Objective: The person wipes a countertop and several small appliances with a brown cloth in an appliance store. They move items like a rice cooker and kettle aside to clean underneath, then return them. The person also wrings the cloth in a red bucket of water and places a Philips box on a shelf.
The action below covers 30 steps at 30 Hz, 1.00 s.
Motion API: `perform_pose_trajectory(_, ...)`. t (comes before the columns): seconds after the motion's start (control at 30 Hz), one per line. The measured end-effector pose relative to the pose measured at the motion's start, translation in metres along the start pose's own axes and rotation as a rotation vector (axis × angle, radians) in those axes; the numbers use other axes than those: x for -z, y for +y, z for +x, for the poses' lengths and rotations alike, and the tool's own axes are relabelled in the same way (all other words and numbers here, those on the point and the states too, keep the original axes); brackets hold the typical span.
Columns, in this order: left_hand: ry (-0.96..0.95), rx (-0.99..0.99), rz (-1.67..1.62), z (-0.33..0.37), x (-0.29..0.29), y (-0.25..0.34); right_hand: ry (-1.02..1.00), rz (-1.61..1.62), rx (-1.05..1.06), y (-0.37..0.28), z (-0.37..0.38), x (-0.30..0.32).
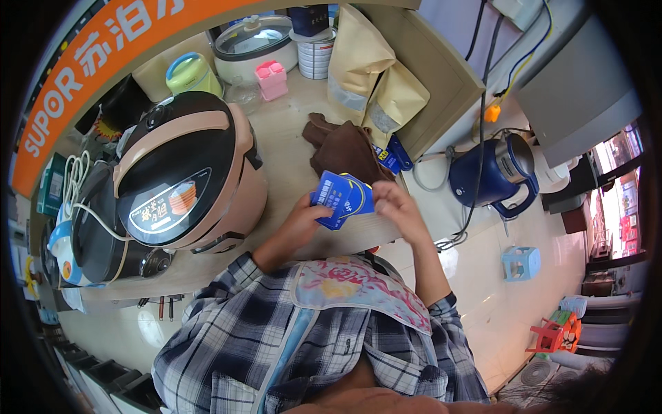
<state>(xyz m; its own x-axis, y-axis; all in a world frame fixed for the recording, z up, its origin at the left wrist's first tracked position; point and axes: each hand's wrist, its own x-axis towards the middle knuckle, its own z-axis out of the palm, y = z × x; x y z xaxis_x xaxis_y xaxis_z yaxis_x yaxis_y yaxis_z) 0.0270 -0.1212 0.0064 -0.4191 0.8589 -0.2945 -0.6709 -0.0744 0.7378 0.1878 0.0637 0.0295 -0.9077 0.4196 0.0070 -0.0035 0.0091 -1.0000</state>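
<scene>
Several blue printed cards (343, 199), fanned a little over one another, are held above the front edge of the counter. My left hand (301, 222) grips them at their left side, thumb on top. Close by their right edge is my right hand (401, 212), its fingers curled inward. Whether these fingers pinch a card's edge or something small cannot be made out. Just beyond the cards lies a crumpled dark brown cloth (343, 146) on the counter (286, 131). More blue packaging (393, 156) lies to the right of the cloth.
A large pink-and-black electric cooker (227, 165) stands at the left. Behind are a lidded pot (255, 45), a pink box (271, 79) and kraft paper pouches (360, 62). On the right is a blue kettle (491, 169) with hanging cables. A blue stool (521, 263) stands on the floor.
</scene>
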Motion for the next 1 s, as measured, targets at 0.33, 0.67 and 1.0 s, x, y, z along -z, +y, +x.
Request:
perform_pose_trajectory(0.33,0.099,-0.225,-0.060,-0.020,0.023,0.005,0.194,-1.190,0.282,0.030,0.103,-0.046)
perform_pose_trajectory(0.67,0.124,-0.339,0.017,-0.022,0.036,0.009,-0.007,-1.010,0.266,0.041,0.019,-0.040)
perform_pose_trajectory(1.0,0.220,-0.324,0.286,-0.053,0.057,-0.005,0.161,0.266,0.047,-0.037,0.056,-0.034)
